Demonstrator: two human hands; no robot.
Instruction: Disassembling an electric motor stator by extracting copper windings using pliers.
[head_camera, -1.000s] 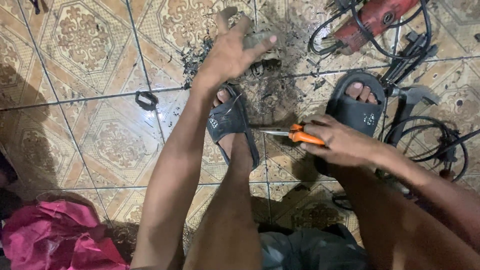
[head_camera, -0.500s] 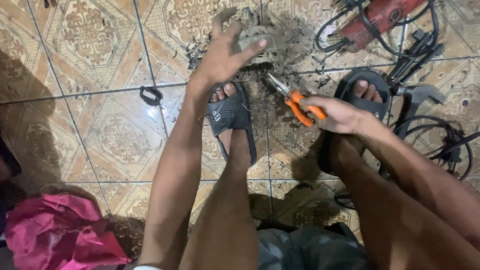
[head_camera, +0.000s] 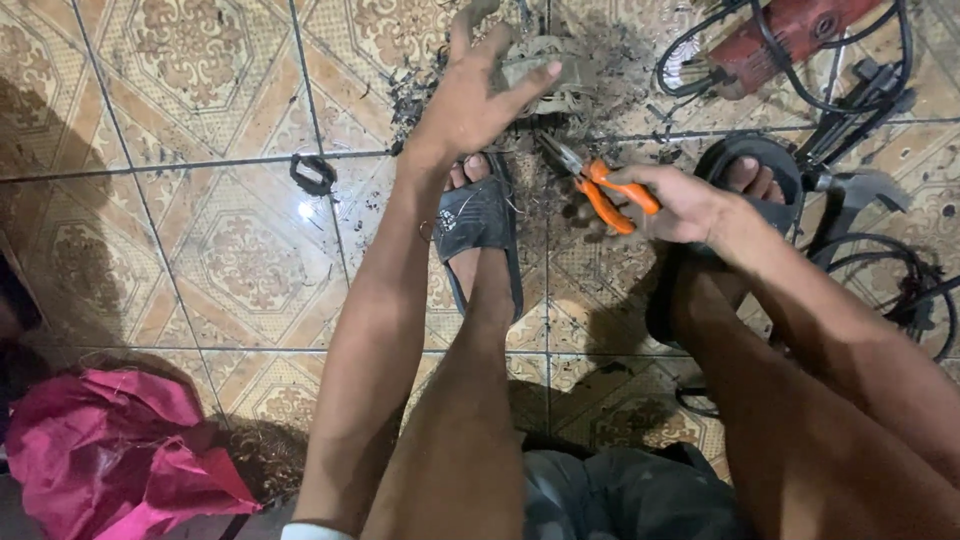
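While the right hand (head_camera: 690, 205) keeps its fingers wrapped round the orange handles of the pliers (head_camera: 598, 185), it has swung them up from where they lay a second ago, low and level near the right foot. Now the metal nose points up and to the left, close to the dirty grey motor part (head_camera: 555, 70) on the floor, though I cannot tell whether the tip touches it. The handles sit a little spread in the grip.

The left hand (head_camera: 470, 95) is spread open, fingers splayed, palm down over the left side of that grey part. The thumb reaches across its top; the rest of the hand hides how much contact there is. It has sat over the part through the last second, only shifting a little, so to my eye the part is being steadied while the pliers come in to work on it.

Around the part lies a patch of dark grit and wire scraps (head_camera: 420, 90) on the patterned tiles (head_camera: 200, 230). Both feet wear black sandals, the left sandal (head_camera: 480, 225) just below the left wrist and the right sandal (head_camera: 750, 160) behind the right hand. A small black ring (head_camera: 313, 173) lies apart on the tiles to the left. At the top right sits a red power tool (head_camera: 790, 35) with black cables (head_camera: 900, 270) looping down beside a hammer head (head_camera: 865, 188). A crumpled pink bag (head_camera: 120, 440) sits at the lower left.
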